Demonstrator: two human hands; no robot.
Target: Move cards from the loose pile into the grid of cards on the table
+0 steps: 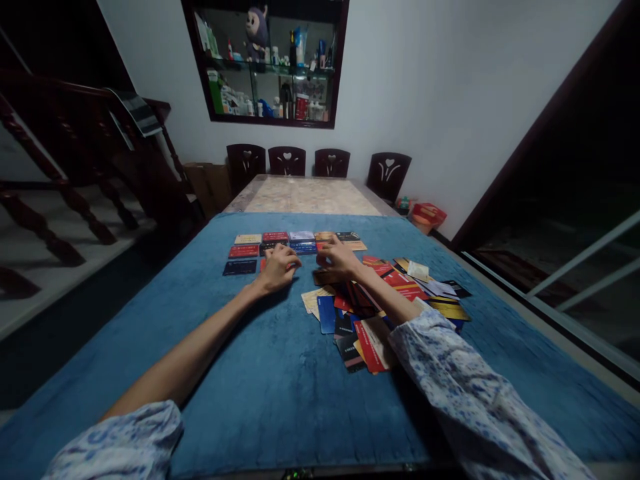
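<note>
On a blue cloth (260, 373) covering the table, several cards (250, 251) lie face up in neat rows ahead of me. My left hand (278, 267) rests with curled fingers on a red card in the nearest row. My right hand (336, 257) reaches beside it, fingers bent over a card at the rows' right part. Whether either hand pinches a card I cannot make out. A loose heap of cards (385, 303) in red, blue, yellow and black lies under my right forearm.
Beyond the cloth the marble tabletop (305, 197) runs to several dark wooden chairs (287, 160) against the wall. A glass cabinet (267, 63) with bottles hangs above. A staircase rail (75, 147) stands left, a sliding door frame (575, 267) right. Red boxes (427, 215) sit on the floor.
</note>
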